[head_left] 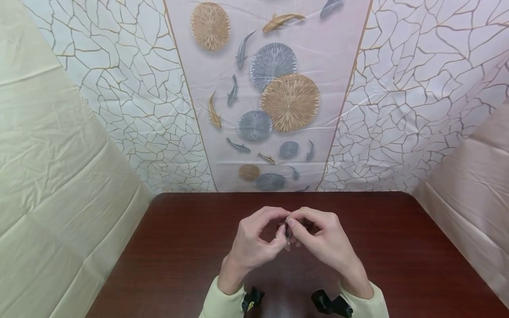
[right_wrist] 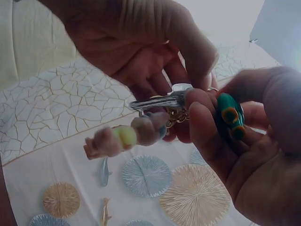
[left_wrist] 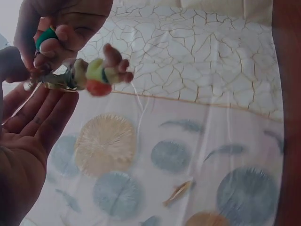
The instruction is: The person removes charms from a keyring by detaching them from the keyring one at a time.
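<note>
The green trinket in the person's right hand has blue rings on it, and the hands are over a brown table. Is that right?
Not quite: the rings are orange, not blue, as the right wrist view shows. The rest is right: the green trinket is in the right hand, and the hands are over a brown table.

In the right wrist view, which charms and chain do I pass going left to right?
Blurred multicoloured charm → gold-coloured chain links → green-and-orange charm.
</note>
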The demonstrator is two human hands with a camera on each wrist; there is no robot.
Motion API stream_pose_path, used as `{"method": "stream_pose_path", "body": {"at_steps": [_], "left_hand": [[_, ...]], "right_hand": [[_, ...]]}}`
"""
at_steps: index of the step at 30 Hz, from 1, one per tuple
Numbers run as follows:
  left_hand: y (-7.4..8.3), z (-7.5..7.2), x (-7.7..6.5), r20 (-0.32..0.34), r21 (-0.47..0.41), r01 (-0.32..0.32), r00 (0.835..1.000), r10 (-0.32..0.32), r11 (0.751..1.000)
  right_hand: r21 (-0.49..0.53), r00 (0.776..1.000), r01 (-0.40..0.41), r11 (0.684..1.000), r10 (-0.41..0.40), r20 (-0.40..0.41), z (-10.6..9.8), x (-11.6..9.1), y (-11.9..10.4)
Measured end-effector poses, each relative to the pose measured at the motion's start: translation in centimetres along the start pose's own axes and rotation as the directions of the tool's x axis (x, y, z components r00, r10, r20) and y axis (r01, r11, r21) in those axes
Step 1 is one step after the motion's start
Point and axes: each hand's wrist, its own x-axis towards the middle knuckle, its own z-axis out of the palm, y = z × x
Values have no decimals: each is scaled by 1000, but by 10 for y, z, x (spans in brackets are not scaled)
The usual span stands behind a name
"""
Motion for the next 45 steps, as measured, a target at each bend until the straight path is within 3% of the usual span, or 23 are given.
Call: {"method": "stream_pose_path", "body": {"at_steps": [4,13,20,23,27,32,39,45], "left_hand": [[0,2,-2,-24,50,-19,999,21,999],[3,10,-3,-104,104,1,995,10,995],[5,9,-2,-139,167,20,990,3,986],[6,8,-2,-148,184,36,989,-8,982],[7,6,-1,-111,176,65,993,-46,982],[6,-2,0,-4,66,133,991,-133,989],[5,-9,-2,66,-4,295,953,-294,955],[6,-13,-2,112,-36,328,940,-322,944]], "right_hand": [[9,999,33,999,-34,24,-1,0,3],[0,995,84,996,-84,-57,0,0,2],[-5,993,52,999,-52,-107,8,2,1],[-51,988,112,992,-117,-106,9,2,4],[-88,977,185,979,-193,-90,8,3,7],[-65,983,166,984,-170,-75,4,3,7],[-71,997,73,995,-74,-15,3,2,4],[-134,996,83,988,-86,-21,6,3,3]]}}
